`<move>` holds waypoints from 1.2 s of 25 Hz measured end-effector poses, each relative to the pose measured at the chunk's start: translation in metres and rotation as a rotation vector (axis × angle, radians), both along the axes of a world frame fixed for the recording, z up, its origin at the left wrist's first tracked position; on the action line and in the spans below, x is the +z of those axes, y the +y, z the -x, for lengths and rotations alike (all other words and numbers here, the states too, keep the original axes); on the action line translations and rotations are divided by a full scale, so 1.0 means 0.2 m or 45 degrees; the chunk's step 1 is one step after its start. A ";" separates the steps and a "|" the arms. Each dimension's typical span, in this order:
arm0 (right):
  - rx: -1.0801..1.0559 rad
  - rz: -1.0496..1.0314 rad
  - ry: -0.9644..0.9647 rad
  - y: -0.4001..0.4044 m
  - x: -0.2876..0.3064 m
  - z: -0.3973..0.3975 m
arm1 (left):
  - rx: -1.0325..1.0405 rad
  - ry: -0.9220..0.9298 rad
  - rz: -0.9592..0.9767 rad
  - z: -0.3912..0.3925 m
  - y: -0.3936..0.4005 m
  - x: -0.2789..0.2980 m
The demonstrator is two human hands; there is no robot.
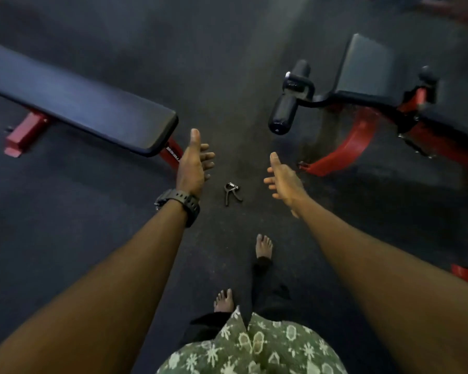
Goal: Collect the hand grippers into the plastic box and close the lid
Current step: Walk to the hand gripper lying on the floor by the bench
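Note:
One black hand gripper (232,194) lies on the dark rubber floor, its handles spread toward me. Both my arms are stretched forward over it. My left hand (195,163), with a black watch on the wrist, is open to the gripper's left, thumb up and fingers apart. My right hand (283,180) is open to its right, palm turned inward. Neither hand touches the gripper. No plastic box is in view.
A flat bench (73,99) with black padding and a red frame stands at the left. An angled bench with roller pads (287,103) and a red base (346,147) stands at the right. My bare feet (264,245) are on the floor just behind the gripper.

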State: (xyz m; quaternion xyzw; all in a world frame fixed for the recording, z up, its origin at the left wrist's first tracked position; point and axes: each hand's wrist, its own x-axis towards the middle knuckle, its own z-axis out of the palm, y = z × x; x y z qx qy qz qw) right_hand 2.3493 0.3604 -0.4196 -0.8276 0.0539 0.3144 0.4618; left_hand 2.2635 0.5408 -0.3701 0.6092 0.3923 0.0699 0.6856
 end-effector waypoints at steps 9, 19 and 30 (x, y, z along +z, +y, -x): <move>0.112 0.144 0.253 0.38 -1.00 -0.46 | 0.113 0.191 0.032 -0.57 0.24 -0.94; 0.062 0.353 0.201 0.78 -2.68 -0.55 | 0.062 0.331 0.085 -0.73 0.52 -2.45; 0.198 0.947 -0.066 1.01 -3.68 -0.78 | -0.114 0.260 0.047 -1.13 0.75 -3.30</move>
